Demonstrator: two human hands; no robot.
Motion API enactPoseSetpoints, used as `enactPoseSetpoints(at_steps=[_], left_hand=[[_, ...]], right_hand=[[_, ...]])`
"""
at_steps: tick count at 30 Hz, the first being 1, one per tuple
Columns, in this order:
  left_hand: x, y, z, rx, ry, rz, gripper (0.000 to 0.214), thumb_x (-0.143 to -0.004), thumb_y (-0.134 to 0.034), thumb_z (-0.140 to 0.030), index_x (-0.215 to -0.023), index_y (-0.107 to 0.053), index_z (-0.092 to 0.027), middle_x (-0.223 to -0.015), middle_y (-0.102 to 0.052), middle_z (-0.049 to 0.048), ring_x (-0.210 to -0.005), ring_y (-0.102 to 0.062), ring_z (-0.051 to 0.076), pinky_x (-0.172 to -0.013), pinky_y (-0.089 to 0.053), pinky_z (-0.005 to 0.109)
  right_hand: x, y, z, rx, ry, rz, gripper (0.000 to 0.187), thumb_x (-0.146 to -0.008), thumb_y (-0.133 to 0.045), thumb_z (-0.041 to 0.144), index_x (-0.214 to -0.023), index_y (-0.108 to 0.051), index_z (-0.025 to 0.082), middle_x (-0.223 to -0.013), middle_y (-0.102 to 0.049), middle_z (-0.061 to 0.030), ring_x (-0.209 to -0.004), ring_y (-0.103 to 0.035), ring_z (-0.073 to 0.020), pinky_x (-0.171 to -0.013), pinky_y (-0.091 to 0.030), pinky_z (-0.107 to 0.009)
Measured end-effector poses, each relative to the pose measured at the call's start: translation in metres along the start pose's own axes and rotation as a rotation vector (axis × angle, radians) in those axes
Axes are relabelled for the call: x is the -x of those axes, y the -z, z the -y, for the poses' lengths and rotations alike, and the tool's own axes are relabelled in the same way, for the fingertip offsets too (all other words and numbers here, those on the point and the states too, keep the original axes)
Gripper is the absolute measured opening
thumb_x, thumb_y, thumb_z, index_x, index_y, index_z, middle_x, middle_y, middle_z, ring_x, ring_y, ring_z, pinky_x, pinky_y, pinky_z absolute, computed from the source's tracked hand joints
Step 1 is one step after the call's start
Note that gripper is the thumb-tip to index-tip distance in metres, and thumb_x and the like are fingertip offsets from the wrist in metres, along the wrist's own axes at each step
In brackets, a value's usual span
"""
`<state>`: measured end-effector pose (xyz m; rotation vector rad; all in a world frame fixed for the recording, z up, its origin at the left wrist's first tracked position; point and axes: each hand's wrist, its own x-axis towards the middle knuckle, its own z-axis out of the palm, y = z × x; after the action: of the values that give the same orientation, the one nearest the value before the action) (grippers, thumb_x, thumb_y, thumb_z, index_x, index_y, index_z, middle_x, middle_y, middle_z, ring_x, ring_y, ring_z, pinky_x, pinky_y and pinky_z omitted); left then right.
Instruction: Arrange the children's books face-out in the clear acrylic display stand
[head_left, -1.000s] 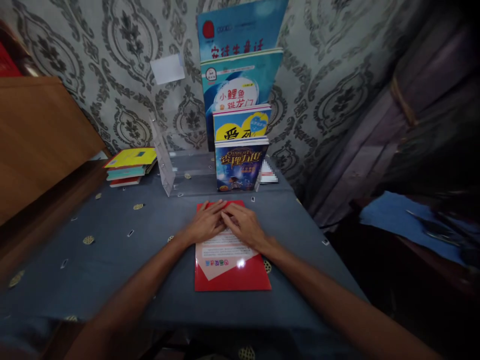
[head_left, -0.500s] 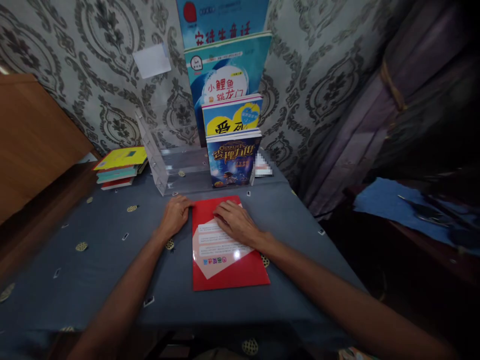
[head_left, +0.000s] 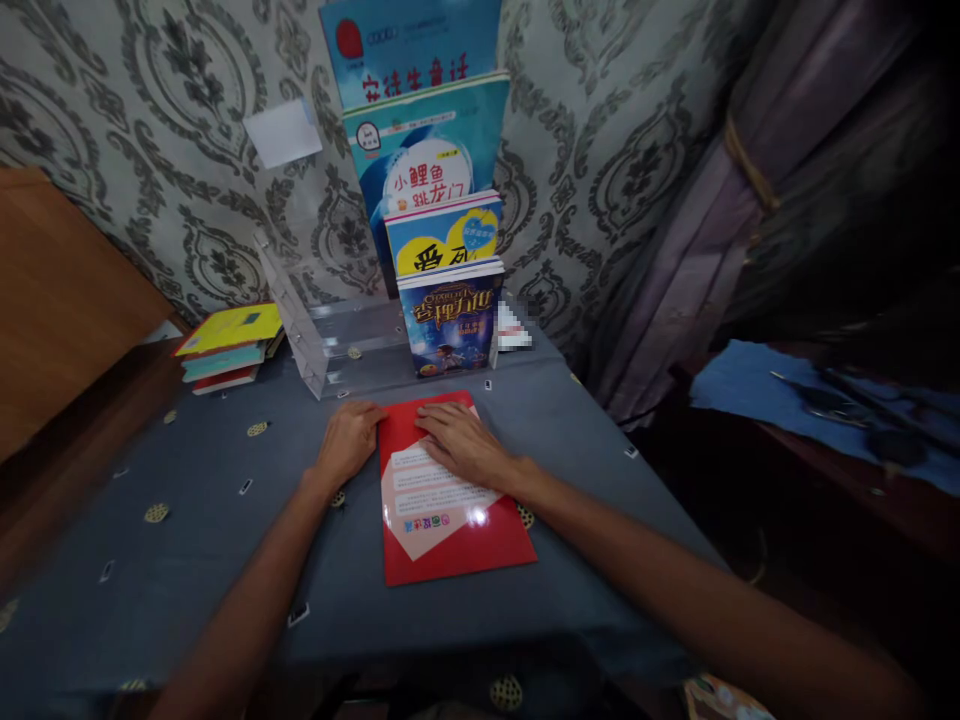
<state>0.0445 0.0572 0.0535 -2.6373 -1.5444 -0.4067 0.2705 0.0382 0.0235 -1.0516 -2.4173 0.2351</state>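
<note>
A red book [head_left: 480, 550] lies on the table in front of me, with a pale pink panel and lines of print that appear upside down. At its upper left corner is my left hand [head_left: 349, 440], fingers bent together and closed on the edge; the fingertips are partly hidden. My right hand [head_left: 463, 442] rests flat across the upper part of the cover, fingers stretched out. Behind the book, a clear acrylic stand [head_left: 289, 325] holds books in rising steps: a dark blue book [head_left: 448, 320], a yellow-and-blue book [head_left: 420, 238], a teal book [head_left: 480, 120] and a blue book [head_left: 420, 50].
Left of the stand is a small stack of books [head_left: 232, 330], yellow on top. The table has a grey-blue patterned cloth [head_left: 202, 520]. A wooden panel [head_left: 67, 290] stands at the left. On the right are a curtain [head_left: 690, 230] and a blue cloth [head_left: 742, 385] with dark items.
My right hand has slid slightly left over the red book's cover. My left hand stays at the corner. The whole view has shifted a little.
</note>
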Motion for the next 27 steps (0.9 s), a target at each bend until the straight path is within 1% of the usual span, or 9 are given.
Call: enactPoseSetpoints(at_steps=[6,10,14,17,21,24,27], left_hand=[[0.0,-0.005,0.002,0.02,-0.052,-0.019,0.035,-0.092,-0.045,-0.006,-0.104,-0.075,-0.018,-0.106,-0.074,0.0085,-0.101,-0.067,0.023,-0.097,-0.052,0.039],[0.0,-0.007,0.001,0.003,-0.09,-0.01,0.04,-0.091,-0.043,-0.004,-0.115,-0.072,-0.018,-0.112,-0.072,0.009,-0.103,-0.064,0.023,-0.094,-0.053,0.037],[-0.001,-0.004,-0.001,-0.044,-0.098,0.022,0.043,-0.092,-0.041,-0.005,-0.121,-0.07,-0.02,-0.111,-0.071,0.0087,-0.101,-0.063,0.023,-0.09,-0.053,0.036],[-0.002,-0.001,-0.007,-0.087,-0.088,0.068,0.04,-0.093,-0.042,-0.007,-0.117,-0.071,-0.02,-0.108,-0.07,0.0087,-0.101,-0.063,0.023,-0.09,-0.053,0.035],[-0.002,0.0,-0.02,-0.142,-0.062,0.113,0.037,-0.092,-0.041,-0.004,-0.111,-0.071,-0.017,-0.117,-0.068,0.0113,-0.107,-0.062,0.024,-0.092,-0.052,0.034],[0.0,-0.001,-0.025,-0.155,-0.068,0.118,0.039,-0.092,-0.042,-0.004,-0.121,-0.066,-0.014,-0.124,-0.065,0.0138,-0.11,-0.061,0.025,-0.092,-0.053,0.035],[0.001,0.0,-0.027,-0.188,-0.084,0.13,0.045,-0.092,-0.045,-0.007,-0.133,-0.06,-0.017,-0.127,-0.064,0.0137,-0.111,-0.061,0.025,-0.089,-0.054,0.036]], right_hand=[[0.0,0.002,0.001,0.002,-0.009,0.014,0.031,-0.098,-0.055,0.023,-0.125,-0.066,0.015,-0.135,-0.065,-0.017,-0.129,-0.056,-0.0282,-0.11,-0.041,-0.051],[-0.001,0.005,0.003,0.002,-0.029,0.036,0.032,-0.098,-0.055,0.022,-0.126,-0.066,0.013,-0.138,-0.063,-0.0191,-0.132,-0.054,-0.0296,-0.111,-0.04,-0.052],[-0.002,0.006,0.006,0.015,-0.067,0.039,0.034,-0.099,-0.053,0.024,-0.129,-0.064,0.013,-0.145,-0.057,-0.0205,-0.138,-0.049,-0.0303,-0.115,-0.035,-0.055],[-0.002,0.008,0.007,0.026,-0.08,0.058,0.035,-0.098,-0.054,0.024,-0.129,-0.064,0.013,-0.143,-0.058,-0.0201,-0.139,-0.048,-0.0291,-0.117,-0.033,-0.054],[-0.002,0.009,0.007,0.037,-0.078,0.063,0.035,-0.098,-0.054,0.025,-0.13,-0.063,0.013,-0.143,-0.058,-0.0194,-0.139,-0.049,-0.029,-0.117,-0.034,-0.054],[-0.002,0.008,0.006,0.026,-0.067,0.047,0.035,-0.098,-0.054,0.025,-0.13,-0.064,0.014,-0.143,-0.059,-0.0195,-0.138,-0.049,-0.0293,-0.116,-0.035,-0.055],[-0.002,0.007,0.005,0.015,-0.062,0.027,0.035,-0.097,-0.055,0.025,-0.13,-0.064,0.015,-0.141,-0.061,-0.0184,-0.136,-0.052,-0.0289,-0.116,-0.035,-0.054]])
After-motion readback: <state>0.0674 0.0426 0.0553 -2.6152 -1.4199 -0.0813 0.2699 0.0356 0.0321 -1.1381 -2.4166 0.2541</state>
